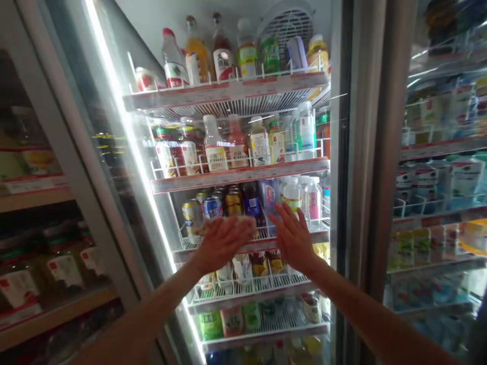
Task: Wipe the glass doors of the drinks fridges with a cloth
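My left hand point(224, 237) is stretched forward in front of the middle shelf, pressed over a pale, folded cloth point(249, 226) that shows past its fingers. Motion blurs the cloth's outline. To its right, my right hand point(292, 237) is raised with fingers apart and holds nothing. Both hands are in front of a lit drinks fridge point(236, 176). Behind them stand cans point(212, 208), a dark blue-labelled bottle point(251, 203) and white-capped bottles point(312, 198). Yellow reflections suggest a glass pane before the shelves; whether my hands touch it, I cannot tell.
Upper shelves hold juice bottles point(197, 53) and tea bottles point(260, 142). Lower racks carry more packs and green bottles point(211, 324). A metal door frame point(375, 177) rises at right, beside another stocked fridge point(443, 203). Wooden shelves with jars point(63, 268) stand left.
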`<state>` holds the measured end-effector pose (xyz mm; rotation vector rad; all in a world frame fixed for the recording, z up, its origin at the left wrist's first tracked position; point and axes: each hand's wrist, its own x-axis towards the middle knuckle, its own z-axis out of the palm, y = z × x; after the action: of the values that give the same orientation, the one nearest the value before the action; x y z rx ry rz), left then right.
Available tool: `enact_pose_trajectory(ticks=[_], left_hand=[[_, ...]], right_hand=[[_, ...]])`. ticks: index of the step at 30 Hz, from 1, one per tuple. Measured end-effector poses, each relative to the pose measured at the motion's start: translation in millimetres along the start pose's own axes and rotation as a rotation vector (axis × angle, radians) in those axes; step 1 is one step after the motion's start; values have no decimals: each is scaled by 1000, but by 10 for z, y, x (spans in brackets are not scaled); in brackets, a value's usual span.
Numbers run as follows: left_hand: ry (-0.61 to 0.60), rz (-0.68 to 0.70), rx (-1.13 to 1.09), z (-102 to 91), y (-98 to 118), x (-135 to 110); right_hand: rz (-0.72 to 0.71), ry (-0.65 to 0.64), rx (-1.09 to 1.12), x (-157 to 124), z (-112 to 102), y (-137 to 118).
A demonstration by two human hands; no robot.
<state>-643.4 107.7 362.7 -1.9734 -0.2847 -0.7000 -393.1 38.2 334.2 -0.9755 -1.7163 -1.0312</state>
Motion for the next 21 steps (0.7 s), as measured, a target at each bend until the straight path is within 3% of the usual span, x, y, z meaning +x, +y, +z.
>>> enact_pose_trajectory(ticks=[2,4,7,9,11,14,16,18,21], left_hand=[[-51,216,-47,11,8,-87],[-55,214,-26,-43,-142,-165],[19,-171,82,-193,-456,-278],[46,-346,112,-244,-492,-399],[19,-241,74,-222,-355,-571],[-91,173,-28,-153,-164,-836],[-138,234,-39,-173,-247,-951],[-119,2,44,-249,-459,-1019],[28,-436,202,-331,-656,-1126]], right_hand=[[-28,-2,2,78,29,-64],[-47,4,-2,153,51,-113],[-48,31,-16,261,82,-162],[-44,41,-20,321,112,-194],[-47,44,-23,361,159,-232],[-76,52,-18,375,264,-281],[-92,53,-17,361,344,-295],[-97,50,-30,340,414,-294],[-97,54,-61,314,477,-283]])
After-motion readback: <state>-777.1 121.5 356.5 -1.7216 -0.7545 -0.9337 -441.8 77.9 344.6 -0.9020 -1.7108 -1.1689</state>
